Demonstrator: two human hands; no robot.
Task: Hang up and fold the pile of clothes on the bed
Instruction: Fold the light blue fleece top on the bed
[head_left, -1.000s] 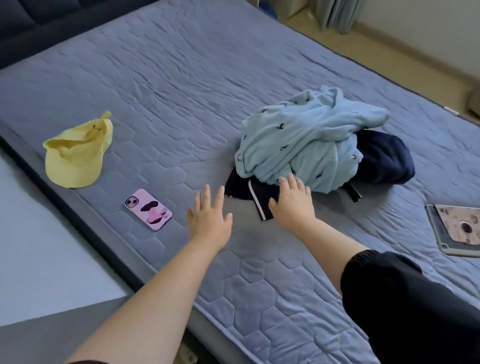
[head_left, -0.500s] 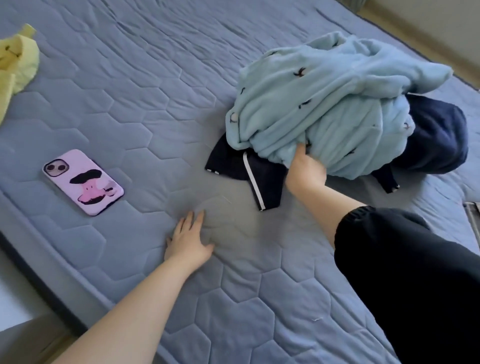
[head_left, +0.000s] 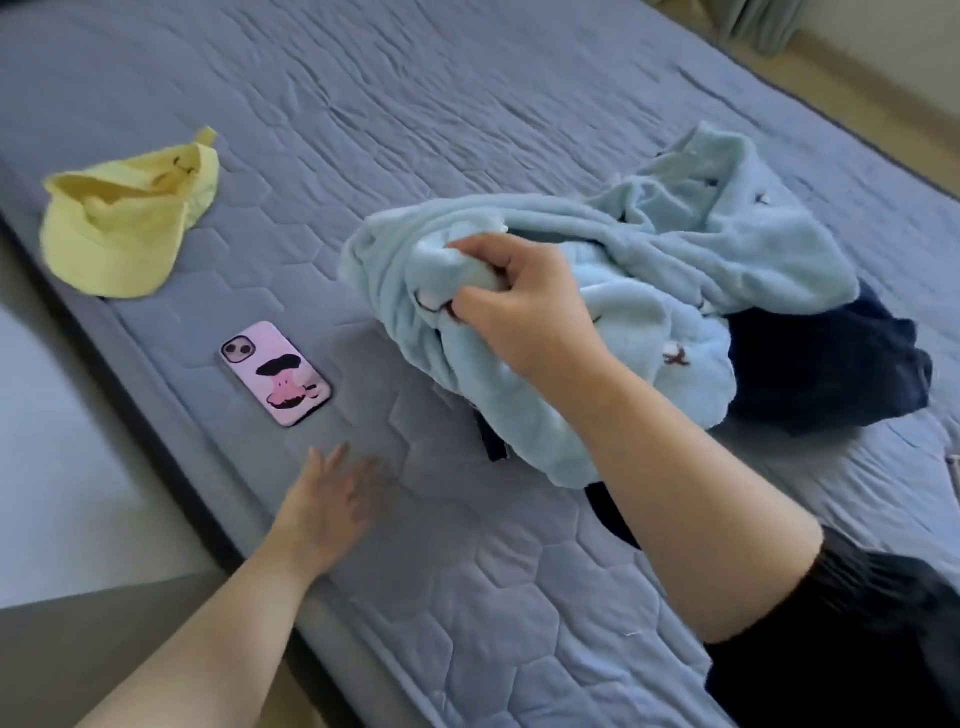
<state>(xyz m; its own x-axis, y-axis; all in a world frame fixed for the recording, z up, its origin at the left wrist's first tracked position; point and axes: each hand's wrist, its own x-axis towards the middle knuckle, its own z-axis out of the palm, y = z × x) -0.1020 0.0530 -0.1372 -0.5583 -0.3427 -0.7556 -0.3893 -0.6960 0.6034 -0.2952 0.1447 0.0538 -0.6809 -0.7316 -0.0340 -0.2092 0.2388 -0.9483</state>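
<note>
A crumpled light blue fleece garment (head_left: 675, 270) with small dark marks lies on top of the pile on the grey quilted bed (head_left: 415, 130). My right hand (head_left: 519, 312) grips a bunch of this fleece at its left end and holds it lifted off the bed. Under it lies a dark navy garment (head_left: 826, 374), partly hidden, with a dark strip showing below the fleece. My left hand (head_left: 332, 499) rests flat on the mattress near the front edge, fingers spread, holding nothing.
A pink phone (head_left: 275, 374) lies on the bed left of the pile. A yellow cap (head_left: 124, 228) sits further left near the bed edge. The floor (head_left: 67, 467) lies beyond the bed's left edge.
My right hand has taken hold of the blue fleece and pulled it up and to the left off the navy garment. My left hand stays flat on the mattress.
</note>
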